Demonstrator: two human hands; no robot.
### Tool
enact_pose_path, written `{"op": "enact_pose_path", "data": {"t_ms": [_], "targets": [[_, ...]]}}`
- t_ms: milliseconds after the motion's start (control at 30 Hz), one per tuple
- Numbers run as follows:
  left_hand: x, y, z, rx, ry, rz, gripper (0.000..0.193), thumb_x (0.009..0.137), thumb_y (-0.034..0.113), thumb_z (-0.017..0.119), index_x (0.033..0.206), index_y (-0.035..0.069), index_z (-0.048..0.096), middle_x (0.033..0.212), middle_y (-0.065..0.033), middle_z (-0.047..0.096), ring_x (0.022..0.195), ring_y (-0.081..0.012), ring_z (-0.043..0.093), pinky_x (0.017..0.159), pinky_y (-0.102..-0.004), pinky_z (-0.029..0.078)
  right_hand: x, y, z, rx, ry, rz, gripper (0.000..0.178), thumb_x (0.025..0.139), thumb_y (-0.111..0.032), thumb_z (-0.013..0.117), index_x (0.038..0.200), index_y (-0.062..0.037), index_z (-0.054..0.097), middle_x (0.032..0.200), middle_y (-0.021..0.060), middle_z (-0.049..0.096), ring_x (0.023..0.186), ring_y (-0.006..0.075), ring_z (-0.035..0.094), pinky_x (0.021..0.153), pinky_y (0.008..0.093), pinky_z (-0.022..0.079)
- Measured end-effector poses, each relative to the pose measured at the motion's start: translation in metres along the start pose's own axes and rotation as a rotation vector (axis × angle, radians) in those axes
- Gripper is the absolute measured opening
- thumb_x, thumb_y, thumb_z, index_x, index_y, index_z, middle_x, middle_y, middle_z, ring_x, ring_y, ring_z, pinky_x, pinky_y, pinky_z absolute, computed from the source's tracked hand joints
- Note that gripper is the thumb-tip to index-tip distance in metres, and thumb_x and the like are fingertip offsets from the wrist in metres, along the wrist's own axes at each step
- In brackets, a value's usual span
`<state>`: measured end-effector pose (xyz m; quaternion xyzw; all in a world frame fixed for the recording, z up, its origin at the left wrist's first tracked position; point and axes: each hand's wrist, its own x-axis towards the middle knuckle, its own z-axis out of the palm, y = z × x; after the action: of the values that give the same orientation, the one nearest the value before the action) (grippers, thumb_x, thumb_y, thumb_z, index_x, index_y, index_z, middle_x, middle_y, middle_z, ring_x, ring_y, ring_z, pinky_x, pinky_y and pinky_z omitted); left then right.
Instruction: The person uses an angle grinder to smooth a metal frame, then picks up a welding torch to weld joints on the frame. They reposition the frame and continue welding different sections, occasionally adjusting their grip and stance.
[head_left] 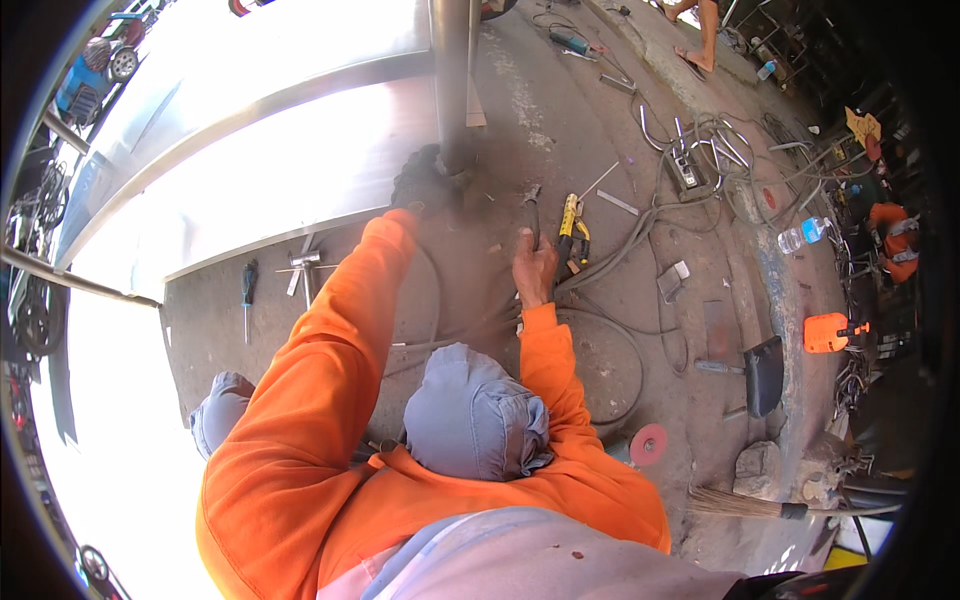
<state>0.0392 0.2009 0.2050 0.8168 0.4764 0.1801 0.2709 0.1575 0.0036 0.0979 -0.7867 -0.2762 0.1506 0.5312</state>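
My left hand wears a dark glove and reaches to the foot of a round metal post; its fingers are blurred and partly hidden. Bare, my right hand is closed on the lower end of a dark pliers-like tool, whose narrow head points away from me along the ground. Just right of that tool lies a yellow-and-black welding electrode holder, with a thin rod close by. The post belongs to a shiny metal frame with sheet panels at the left.
Cables wind across the ground to a power strip. A screwdriver, an angle grinder, a pink disc, a water bottle, an orange case and a broom lie about. Someone's leg shows at the top right.
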Motion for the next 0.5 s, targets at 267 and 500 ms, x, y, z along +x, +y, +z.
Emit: {"op": "enact_pose_path", "data": {"t_ms": [267, 500], "targets": [[-0.01, 0.017, -0.03, -0.127, -0.171, 0.121, 0.08, 0.083, 0.049, 0.078, 0.14, -0.002, 0.053, 0.136, -0.0269, 0.058, 0.128, -0.0389, 0.058, 0.109, -0.0455, 0.046, -0.076, -0.122, -0.064, 1.079, -0.321, -0.059, 0.044, 0.108, -0.022, 0.046, 0.149, -0.0066, 0.046, 0.106, 0.0089, 0.059, 0.076, 0.0129, 0.053, 0.067, 0.0328, 0.048], [0.001, 0.013, -0.025, -0.057, -0.189, 0.108, 0.081, 0.083, 0.05, 0.077, 0.14, -0.003, 0.054, 0.134, -0.0272, 0.061, 0.125, -0.0386, 0.061, 0.108, -0.045, 0.047, -0.015, -0.163, -0.038, 0.688, -0.35, -0.232, 0.041, 0.102, -0.008, 0.051, 0.143, -0.0032, 0.051, 0.104, 0.0071, 0.062, 0.077, 0.009, 0.053, 0.065, 0.027, 0.048]]}}
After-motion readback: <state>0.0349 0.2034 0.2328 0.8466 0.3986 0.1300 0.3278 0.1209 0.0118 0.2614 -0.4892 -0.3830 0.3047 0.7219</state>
